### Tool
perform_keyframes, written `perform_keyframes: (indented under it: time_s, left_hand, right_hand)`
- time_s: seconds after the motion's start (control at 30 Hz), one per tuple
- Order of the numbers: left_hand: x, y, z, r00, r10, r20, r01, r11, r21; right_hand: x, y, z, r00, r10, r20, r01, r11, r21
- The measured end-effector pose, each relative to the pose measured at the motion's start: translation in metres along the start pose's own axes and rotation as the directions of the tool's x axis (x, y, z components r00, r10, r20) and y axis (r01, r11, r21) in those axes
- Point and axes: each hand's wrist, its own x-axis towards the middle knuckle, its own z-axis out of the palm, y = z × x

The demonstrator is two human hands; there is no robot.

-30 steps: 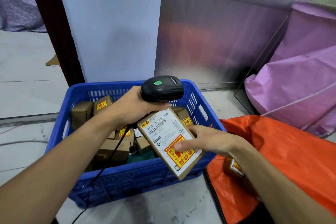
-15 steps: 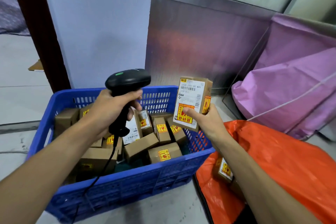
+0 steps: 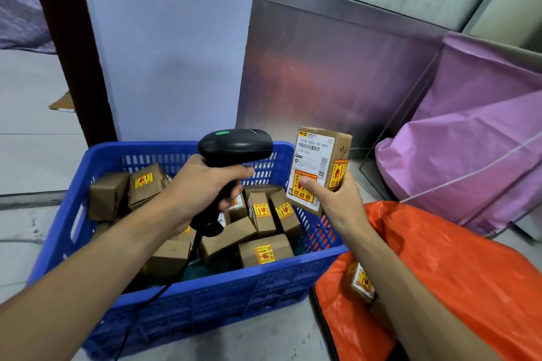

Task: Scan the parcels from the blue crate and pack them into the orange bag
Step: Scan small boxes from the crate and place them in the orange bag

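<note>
My left hand [image 3: 202, 187] grips the handle of a black barcode scanner [image 3: 234, 146], its head pointing right, above the blue crate [image 3: 205, 293]. My right hand [image 3: 337, 202] holds a brown cardboard parcel [image 3: 319, 164] upright over the crate's right rim, thumb on its front; the white label with barcode and a yellow-red sticker face me. The scanner head sits just left of the parcel, apart from it. Several small brown parcels [image 3: 265, 252] lie in the crate. The orange bag [image 3: 457, 272] lies open at the right, with a parcel [image 3: 362, 284] inside its mouth.
A pink-purple sack [image 3: 475, 149] stands behind the orange bag against a metal panel [image 3: 337, 73]. The scanner's black cable [image 3: 152, 299] hangs down over the crate's front wall. A pale blue wall and a dark door post rise behind the crate. The floor is grey concrete.
My right hand lifted the parcel from flat under the scanner to upright at the crate's right rim. My left hand drew the scanner left, then brought it back beside the parcel.
</note>
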Motion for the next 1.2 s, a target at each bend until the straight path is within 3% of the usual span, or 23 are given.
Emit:
perform_keyframes:
  time_s: [0.8, 1.2]
  left_hand:
    - [-0.001, 0.000, 0.000, 1.000, -0.008, 0.003, 0.008, 1.000, 0.011]
    - [0.001, -0.004, 0.017, 0.997, -0.003, -0.078, 0.001, 1.000, -0.027]
  right_hand:
    - [-0.004, -0.004, 0.003, 1.000, -0.018, -0.003, 0.018, 0.999, -0.033]
    - [-0.004, -0.007, -0.003, 0.999, -0.009, 0.046, 0.011, 0.999, -0.046]
